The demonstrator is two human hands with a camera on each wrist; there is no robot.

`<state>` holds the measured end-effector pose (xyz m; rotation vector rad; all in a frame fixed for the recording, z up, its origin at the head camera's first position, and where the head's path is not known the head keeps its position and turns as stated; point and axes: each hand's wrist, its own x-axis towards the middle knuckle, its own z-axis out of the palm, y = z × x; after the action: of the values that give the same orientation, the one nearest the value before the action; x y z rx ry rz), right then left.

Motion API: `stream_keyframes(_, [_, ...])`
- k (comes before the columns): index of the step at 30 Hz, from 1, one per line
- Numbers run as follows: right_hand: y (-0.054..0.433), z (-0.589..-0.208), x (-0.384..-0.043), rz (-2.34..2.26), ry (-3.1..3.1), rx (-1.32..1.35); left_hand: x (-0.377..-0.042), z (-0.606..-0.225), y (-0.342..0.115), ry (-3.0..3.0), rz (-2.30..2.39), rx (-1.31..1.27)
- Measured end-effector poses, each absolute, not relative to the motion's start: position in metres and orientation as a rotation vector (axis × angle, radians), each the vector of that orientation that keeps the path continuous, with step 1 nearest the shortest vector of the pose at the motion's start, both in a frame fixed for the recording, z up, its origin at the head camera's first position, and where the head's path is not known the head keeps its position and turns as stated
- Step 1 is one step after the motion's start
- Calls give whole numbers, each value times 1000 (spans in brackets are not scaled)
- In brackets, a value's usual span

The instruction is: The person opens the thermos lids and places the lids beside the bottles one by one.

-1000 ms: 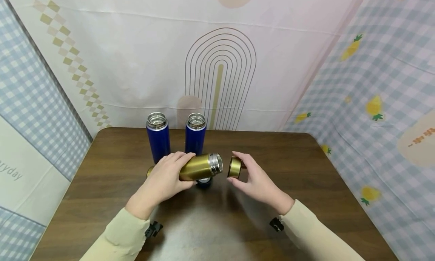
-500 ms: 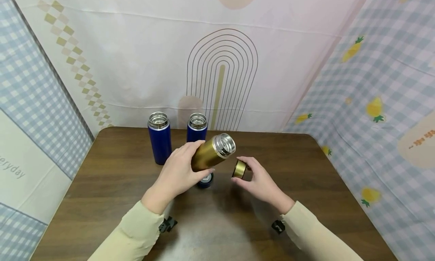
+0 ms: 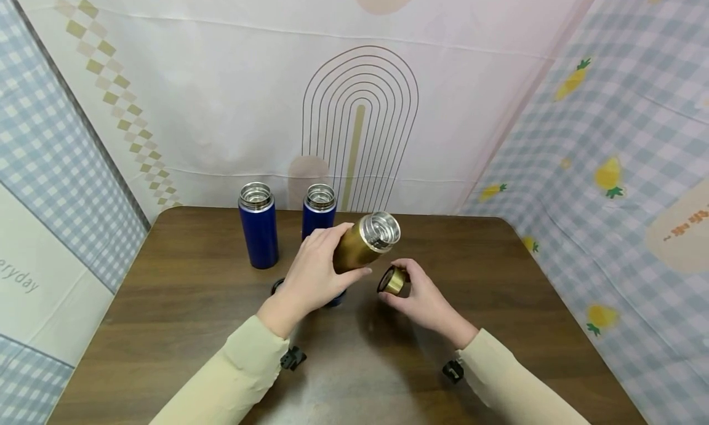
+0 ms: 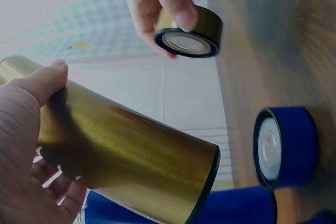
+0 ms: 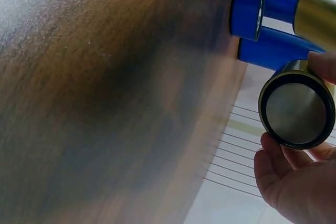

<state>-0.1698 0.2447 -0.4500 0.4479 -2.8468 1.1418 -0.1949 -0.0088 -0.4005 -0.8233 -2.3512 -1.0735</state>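
My left hand (image 3: 317, 266) grips a gold thermos bottle (image 3: 353, 251) around its body. The bottle is held above the table, tilted, with its uncapped steel mouth toward the upper right. Lower and to the right, my right hand (image 3: 425, 301) pinches the gold lid (image 3: 396, 282) between thumb and fingers, apart from the bottle. In the left wrist view the inner face of the lid (image 4: 188, 40) shows, ringed in black; the right wrist view shows its flat top (image 5: 296, 113). Two uncapped blue thermos bottles (image 3: 259, 237) stand upright behind; the right one (image 3: 319, 219) is partly hidden.
A blue lid (image 4: 289, 148) lies on the wooden table (image 3: 471, 363), inner side up, mostly hidden behind my left hand in the head view. A second dark lid (image 3: 277, 285) peeks out left of that wrist. A white patterned cloth (image 3: 232, 105) hangs behind the table.
My left hand has raised the gold bottle and carried it right, turning its mouth upward. My right hand has shifted slightly right and down, tilting the lid.
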Motion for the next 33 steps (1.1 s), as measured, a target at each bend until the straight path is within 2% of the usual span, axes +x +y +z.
stream_keyframes(14, [242, -460, -174, 1106, -2889, 386, -209, -403, 23, -2447, -1238, -700])
stream_keyframes(23, [235, -469, -177, 1109, -2934, 292, -225, -420, 34, -2474, -1459, -550])
stream_keyframes(33, [230, -474, -180, 1130, -2955, 267, -244, -441, 43, -2515, -1531, -504])
